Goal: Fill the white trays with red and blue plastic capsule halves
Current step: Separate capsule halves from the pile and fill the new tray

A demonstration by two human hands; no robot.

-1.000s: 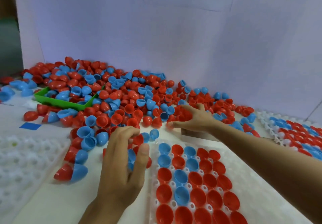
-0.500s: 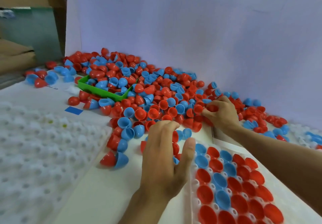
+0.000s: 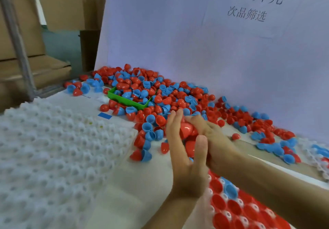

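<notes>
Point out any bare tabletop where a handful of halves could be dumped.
Bare strip of tabletop runs between the empty white tray and the part-filled tray, below the loose pile. Crowded: the pile along the white board, the green bin, and where both hands meet.

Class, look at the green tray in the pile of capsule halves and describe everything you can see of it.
The green tray is a shallow, bright green container with straight thin walls, plastic by its look. It lies flat on the white work surface at the left of the pile, one corner towards the camera. Red and blue capsule halves fill it and crowd its right and far sides. Neither hand touches it.
</notes>
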